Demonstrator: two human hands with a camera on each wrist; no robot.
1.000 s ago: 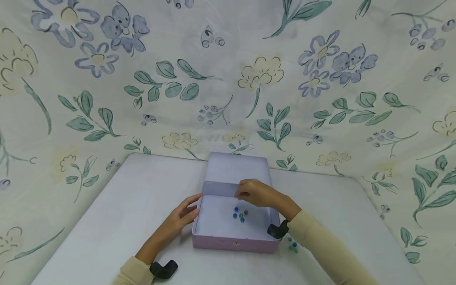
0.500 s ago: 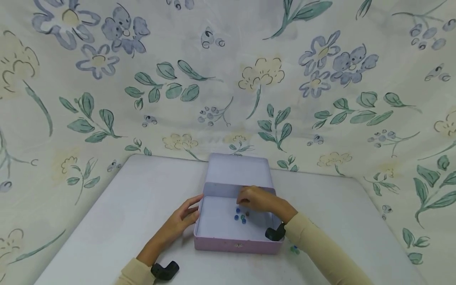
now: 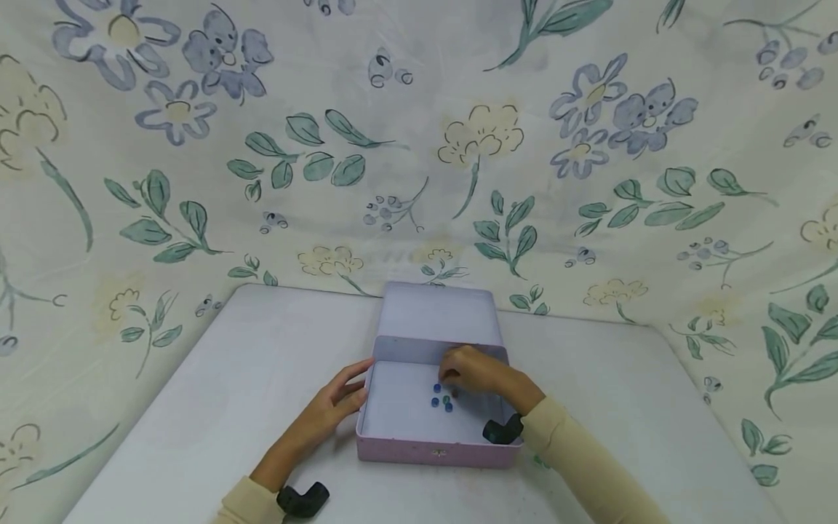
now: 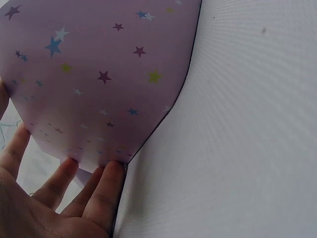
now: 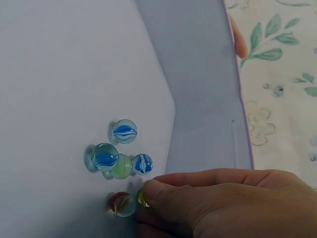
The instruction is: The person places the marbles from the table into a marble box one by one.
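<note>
An open pink tin box sits on the white table, its lid laid back behind it. Several glass marbles, mostly blue, lie clustered on its floor. My right hand reaches down into the box beside them. In the right wrist view its fingertips pinch a yellowish marble just above the floor, next to a red marble and blue marbles. My left hand rests against the box's left outer wall. Its straight fingers touch the star-printed side.
A small green marble lies on the table just right of the box, by my right sleeve. Floral cloth hangs close behind and around the table. Black wrist mounts sit on both forearms.
My right hand has dropped from above the box's back wall down to the marbles on its floor. The left hand has stayed against the box's side.
</note>
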